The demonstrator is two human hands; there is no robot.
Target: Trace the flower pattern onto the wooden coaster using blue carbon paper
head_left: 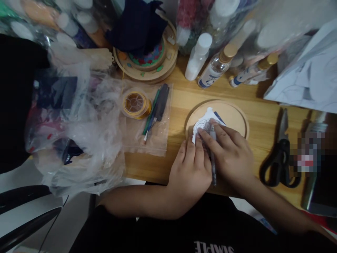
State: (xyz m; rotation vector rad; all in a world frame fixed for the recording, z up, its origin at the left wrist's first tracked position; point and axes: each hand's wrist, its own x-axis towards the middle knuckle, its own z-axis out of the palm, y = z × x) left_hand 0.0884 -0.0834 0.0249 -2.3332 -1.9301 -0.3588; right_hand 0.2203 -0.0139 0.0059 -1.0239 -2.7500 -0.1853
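Note:
A white paper cutout (205,117) with drawn curved lines lies on a round wooden board (234,112). A dark blue edge (219,117) shows beside the paper. My left hand (193,167) rests at the board's near side, its fingers stretched over the paper's lower edge. From the right, my right hand (231,153) presses its extended fingertips onto the drawing. A clear pen (213,172) is tucked between the fingers of my right hand, running toward the table's front edge. Both hands cover part of the paper, and my thumbs are mostly hidden.
Black-handled scissors (280,158) lie to the right. To the left are a spool of yellow thread (136,104) and several brushes (155,114) on a plastic bag (159,144). Small bottles (212,72) stand behind the board. Crumpled plastic bags (97,140) crowd the left.

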